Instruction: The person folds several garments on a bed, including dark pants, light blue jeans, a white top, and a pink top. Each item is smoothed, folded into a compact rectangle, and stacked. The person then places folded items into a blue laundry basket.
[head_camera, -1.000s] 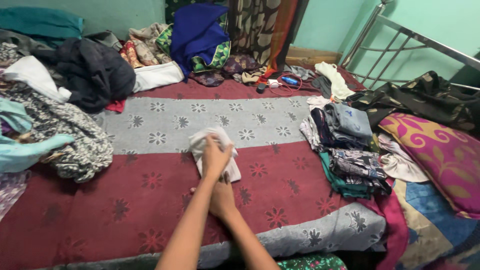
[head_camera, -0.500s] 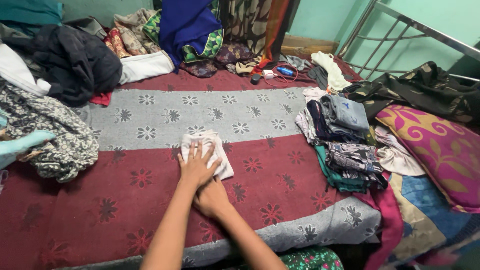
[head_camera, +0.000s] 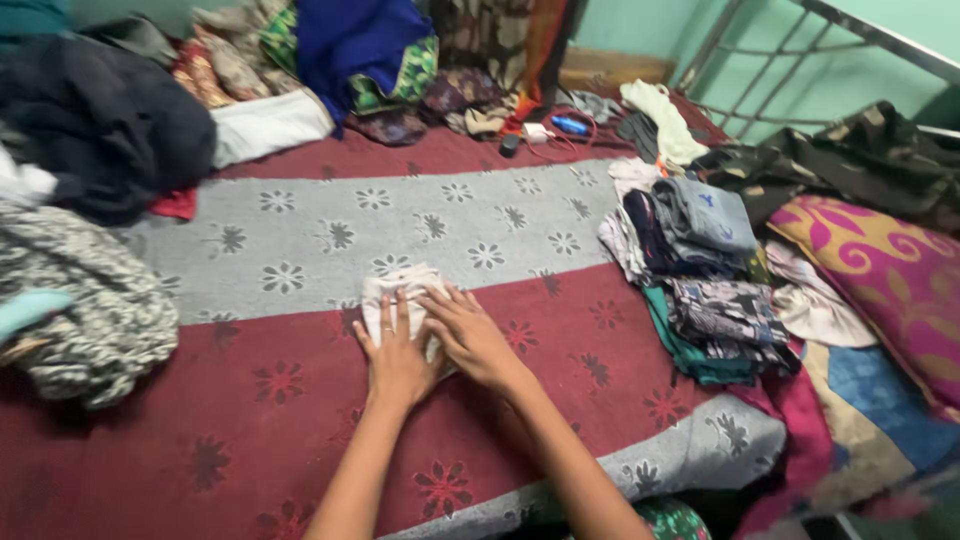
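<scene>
We have a small folded white cloth (head_camera: 405, 295) lying flat on the bed, right where the maroon band of the flowered bedspread (head_camera: 300, 250) meets the grey one. Our left hand (head_camera: 395, 355) lies on its near edge, and our right hand (head_camera: 470, 335) lies over its right side, the two hands touching each other.

What could go wrong, as we judge it: the fold looks loose and the bedspread is soft, so any sideways drag of our palms could slide the layers apart or rumple the bedspread under them.

The fingers (head_camera: 402, 312) of the left hand are stretched out flat and slightly spread, pressing down on the cloth and gripping nothing. Those of the right hand are likewise extended and released, resting on the cloth without closing round it.

To the right stands a stack of folded clothes (head_camera: 700, 270), beside a pink patterned pillow (head_camera: 880, 280). Loose heaps of garments (head_camera: 90, 300) lie to the left and along the far side.
</scene>
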